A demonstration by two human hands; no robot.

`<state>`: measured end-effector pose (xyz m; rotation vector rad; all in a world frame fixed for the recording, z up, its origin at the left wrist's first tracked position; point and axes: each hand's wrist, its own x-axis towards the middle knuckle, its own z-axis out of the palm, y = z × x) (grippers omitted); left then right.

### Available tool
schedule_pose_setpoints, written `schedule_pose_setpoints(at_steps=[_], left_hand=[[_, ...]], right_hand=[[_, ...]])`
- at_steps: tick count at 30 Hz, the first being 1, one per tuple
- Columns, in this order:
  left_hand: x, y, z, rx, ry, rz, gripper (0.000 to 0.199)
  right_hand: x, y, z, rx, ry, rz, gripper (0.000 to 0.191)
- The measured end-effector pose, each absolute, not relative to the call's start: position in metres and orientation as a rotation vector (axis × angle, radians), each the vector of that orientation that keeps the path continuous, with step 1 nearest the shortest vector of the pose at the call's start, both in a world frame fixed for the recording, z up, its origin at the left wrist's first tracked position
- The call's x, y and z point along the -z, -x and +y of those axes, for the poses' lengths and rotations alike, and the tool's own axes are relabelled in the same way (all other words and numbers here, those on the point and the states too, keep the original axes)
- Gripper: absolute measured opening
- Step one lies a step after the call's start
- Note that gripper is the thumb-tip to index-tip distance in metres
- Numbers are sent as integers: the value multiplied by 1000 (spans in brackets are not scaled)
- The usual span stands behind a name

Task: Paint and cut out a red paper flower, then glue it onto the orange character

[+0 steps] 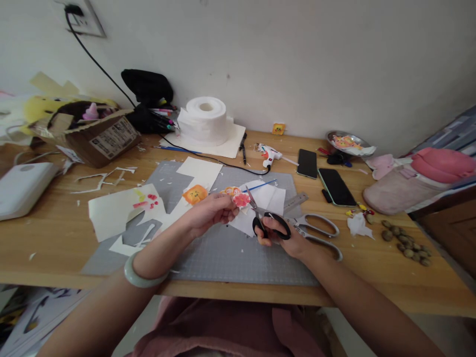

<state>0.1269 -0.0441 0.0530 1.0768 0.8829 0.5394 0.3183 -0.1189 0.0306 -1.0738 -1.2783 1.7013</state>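
Observation:
Between the fingertips of my left hand (213, 213) is a small red paper flower (241, 199) with a pale edge. My right hand (280, 235) is wrapped through the handles of black-handled scissors (256, 214). Their blades point up and away, parted a little, right beside the flower. Below both hands lies a grey cutting mat (219, 253). An orange paper piece with a drawn face (195, 194) rests left of the flower, and another orange-and-red paper piece (230, 190) lies partly behind my left fingers. White paper (269, 196) sits behind the scissors.
Larger grey-handled scissors (322, 225) and a metal ruler (296, 202) lie right of my right hand. Behind the mat are a glue gun (269, 155) with its cord, a tissue roll (206, 121) and two phones (336, 187). Paper offcuts (111, 210) are at left, nuts (409, 245) at right.

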Motion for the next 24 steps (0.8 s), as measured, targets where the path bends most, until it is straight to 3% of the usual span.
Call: schedule_pose_setpoints(at_steps=[24], left_hand=[[-52, -127, -44, -520, -1086, 880, 14]], right_hand=[[-31, -317, -119, -1719, 1051, -1216, 54]])
